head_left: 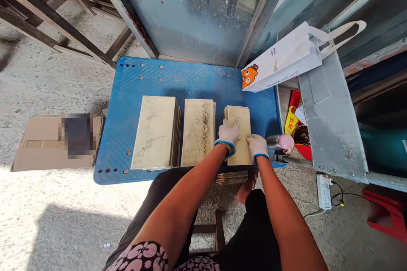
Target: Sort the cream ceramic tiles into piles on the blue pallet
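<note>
Three stacks of thin cream-coloured rectangular boards lie side by side on a blue table. My left hand [227, 134], in a white glove with a blue cuff, rests on the upper left part of the right-hand stack [239, 152], its fingers apart. At that stack's right edge, my gloved right hand [258, 145] has its fingertips closed on the side of the top board. Dark specks mark the middle stack [193, 135], just left of my left hand. The left stack [154, 131] is the largest, and its layered edges show.
The blue table [190, 79] backs onto a metal-framed panel. A white paper bag [282, 61] stands at its back right, and a metal cup with a pink lid [286, 142] is near my right hand. Below are more boards [232, 178]. Cardboard [41, 148] lies left; a power strip [323, 192] sits right.
</note>
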Action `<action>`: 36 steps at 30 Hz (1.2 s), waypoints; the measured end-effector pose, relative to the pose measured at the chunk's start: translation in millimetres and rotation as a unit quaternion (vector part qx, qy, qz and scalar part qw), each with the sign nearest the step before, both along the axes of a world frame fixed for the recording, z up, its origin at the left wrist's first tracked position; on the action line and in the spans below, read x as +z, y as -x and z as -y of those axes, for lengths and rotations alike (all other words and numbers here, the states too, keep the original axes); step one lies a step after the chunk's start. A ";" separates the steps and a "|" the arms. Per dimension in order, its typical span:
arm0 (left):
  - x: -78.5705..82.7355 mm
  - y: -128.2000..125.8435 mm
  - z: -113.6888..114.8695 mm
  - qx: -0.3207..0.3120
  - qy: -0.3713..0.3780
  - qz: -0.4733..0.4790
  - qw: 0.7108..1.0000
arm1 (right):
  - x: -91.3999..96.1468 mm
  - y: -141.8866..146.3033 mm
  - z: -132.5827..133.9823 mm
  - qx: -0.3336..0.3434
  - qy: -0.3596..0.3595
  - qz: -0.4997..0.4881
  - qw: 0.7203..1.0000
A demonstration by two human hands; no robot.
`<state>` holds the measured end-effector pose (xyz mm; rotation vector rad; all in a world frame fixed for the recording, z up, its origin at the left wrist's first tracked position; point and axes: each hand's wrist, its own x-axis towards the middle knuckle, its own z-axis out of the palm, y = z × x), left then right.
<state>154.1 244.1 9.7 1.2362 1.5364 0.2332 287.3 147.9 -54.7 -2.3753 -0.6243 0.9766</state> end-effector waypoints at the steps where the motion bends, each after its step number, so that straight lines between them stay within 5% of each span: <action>1: 3.1 -0.8 -1.2 -0.004 0.007 -0.021 1.000 | 0.8 -0.5 -1.9 0.007 0.007 0.010 1.000; 6: 12.8 -5.8 -3.7 -0.053 0.017 -0.083 0.995 | 10.4 -2.4 -7.3 0.043 0.054 0.075 0.995; 18: 8.9 -3.2 -5.4 -0.102 -0.029 -0.090 0.990 | 18.5 4.3 -17.6 0.080 0.079 0.103 0.988; 26: 6.1 -2.4 -1.0 -0.127 -0.036 -0.113 0.985 | 44.3 15.6 -25.5 0.117 0.119 0.140 0.976; 36: 33.4 -7.7 17.3 -0.100 -0.130 -0.088 0.983 | 56.7 19.3 -33.1 0.146 0.204 0.153 0.956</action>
